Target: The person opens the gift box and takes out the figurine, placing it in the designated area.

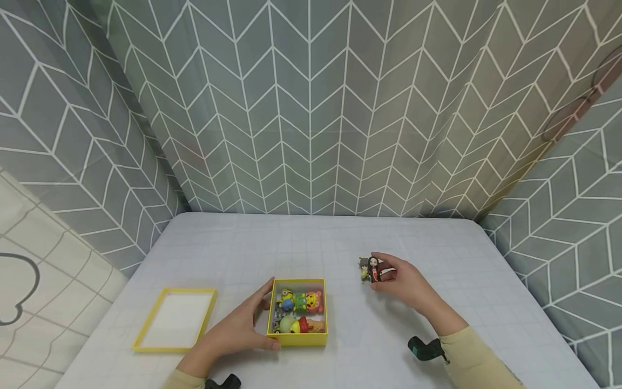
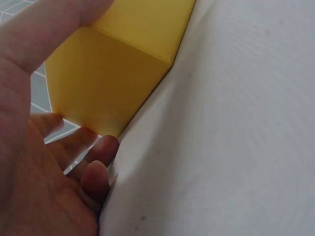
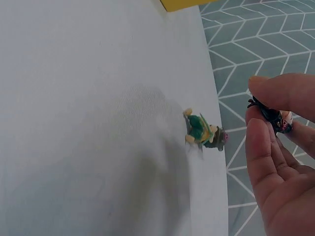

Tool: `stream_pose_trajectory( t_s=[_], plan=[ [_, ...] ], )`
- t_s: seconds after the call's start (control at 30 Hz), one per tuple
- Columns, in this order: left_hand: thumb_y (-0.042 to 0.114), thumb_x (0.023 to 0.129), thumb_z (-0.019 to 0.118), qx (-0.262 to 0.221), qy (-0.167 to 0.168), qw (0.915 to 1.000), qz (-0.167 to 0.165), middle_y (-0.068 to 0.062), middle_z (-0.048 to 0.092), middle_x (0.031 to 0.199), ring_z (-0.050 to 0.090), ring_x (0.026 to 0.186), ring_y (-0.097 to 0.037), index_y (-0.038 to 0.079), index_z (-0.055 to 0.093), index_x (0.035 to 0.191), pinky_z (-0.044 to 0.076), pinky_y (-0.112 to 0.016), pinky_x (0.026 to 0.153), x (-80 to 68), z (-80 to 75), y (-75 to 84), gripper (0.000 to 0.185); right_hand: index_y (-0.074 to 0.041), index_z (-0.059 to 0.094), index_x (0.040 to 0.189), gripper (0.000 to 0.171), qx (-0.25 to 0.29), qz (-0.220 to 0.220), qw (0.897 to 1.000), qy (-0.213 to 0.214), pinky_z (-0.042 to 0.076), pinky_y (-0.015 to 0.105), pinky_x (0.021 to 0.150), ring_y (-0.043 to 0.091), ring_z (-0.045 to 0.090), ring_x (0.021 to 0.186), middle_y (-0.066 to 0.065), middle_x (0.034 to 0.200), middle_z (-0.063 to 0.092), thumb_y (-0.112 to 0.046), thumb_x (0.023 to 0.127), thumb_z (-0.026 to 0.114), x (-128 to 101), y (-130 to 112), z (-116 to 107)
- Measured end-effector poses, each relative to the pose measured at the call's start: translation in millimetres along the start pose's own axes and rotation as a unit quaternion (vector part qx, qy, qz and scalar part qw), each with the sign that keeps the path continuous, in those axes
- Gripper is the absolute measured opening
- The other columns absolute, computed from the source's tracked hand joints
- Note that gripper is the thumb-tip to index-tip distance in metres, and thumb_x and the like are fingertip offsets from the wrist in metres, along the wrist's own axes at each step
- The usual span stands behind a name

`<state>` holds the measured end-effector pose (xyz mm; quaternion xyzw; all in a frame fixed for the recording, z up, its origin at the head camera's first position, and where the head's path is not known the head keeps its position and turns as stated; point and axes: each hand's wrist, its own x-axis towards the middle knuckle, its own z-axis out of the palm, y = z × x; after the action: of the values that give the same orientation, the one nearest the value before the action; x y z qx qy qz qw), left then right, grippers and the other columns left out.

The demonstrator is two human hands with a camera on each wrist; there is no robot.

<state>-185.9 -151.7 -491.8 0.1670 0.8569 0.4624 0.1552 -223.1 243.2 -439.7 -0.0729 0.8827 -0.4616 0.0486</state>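
A small yellow box [image 1: 297, 337] sits on the white table, filled with several colourful toy figures [image 1: 296, 310]. My left hand [image 1: 238, 329] holds the box by its left side and front corner, thumb along the near wall [image 2: 106, 69]. To the right, my right hand [image 1: 403, 281] pinches a dark-haired figure in red and black [image 1: 374, 268] between thumb and fingers [image 3: 275, 115], just above the table. A second small figure in green [image 3: 203, 132] lies on the table close beside it [image 1: 363, 270].
The yellow box lid [image 1: 176, 319] lies open side up at the front left. Grey chevron-patterned curtains [image 1: 311, 108] enclose the table [image 1: 437, 237] at the back and both sides. A patterned cloth hangs at the far left.
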Motion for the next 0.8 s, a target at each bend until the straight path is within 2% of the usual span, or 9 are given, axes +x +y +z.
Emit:
stream_pose_trajectory(
  t_s=[0.27,0.5,0.8],
  plan=[
    [0.049,0.057,0.094,0.001,0.0,1.0,0.003,0.0,0.028,0.156,0.042,0.128,-0.021,0.026,0.012,0.16,0.034,-0.048,0.108,-0.5,0.6,-0.7,0.134,-0.011,0.047,0.147,0.075,-0.039,0.012,0.999,0.005,0.052,0.035,0.071,0.022,0.063,0.098,0.01,0.117,0.063,-0.02,0.081,0.083,2,9,-12],
    [0.05,0.056,0.094,0.003,-0.005,1.0,0.002,0.002,0.027,0.157,0.041,0.129,-0.02,0.027,0.011,0.16,0.033,-0.046,0.11,0.1,0.3,-1.8,0.136,-0.009,0.046,0.147,0.075,-0.068,0.021,0.997,0.013,0.051,0.034,0.07,0.021,0.062,0.097,0.011,0.119,0.064,-0.019,0.082,0.082,6,20,-21],
    [0.05,0.056,0.094,-0.001,-0.003,1.0,0.003,0.003,0.027,0.157,0.042,0.13,-0.019,0.027,0.011,0.16,0.032,-0.046,0.11,-0.6,-0.9,-2.1,0.136,-0.005,0.045,0.147,0.074,-0.067,0.04,0.997,0.01,0.051,0.035,0.07,0.024,0.06,0.097,0.015,0.12,0.061,-0.015,0.083,0.08,11,32,-24]
  ],
)
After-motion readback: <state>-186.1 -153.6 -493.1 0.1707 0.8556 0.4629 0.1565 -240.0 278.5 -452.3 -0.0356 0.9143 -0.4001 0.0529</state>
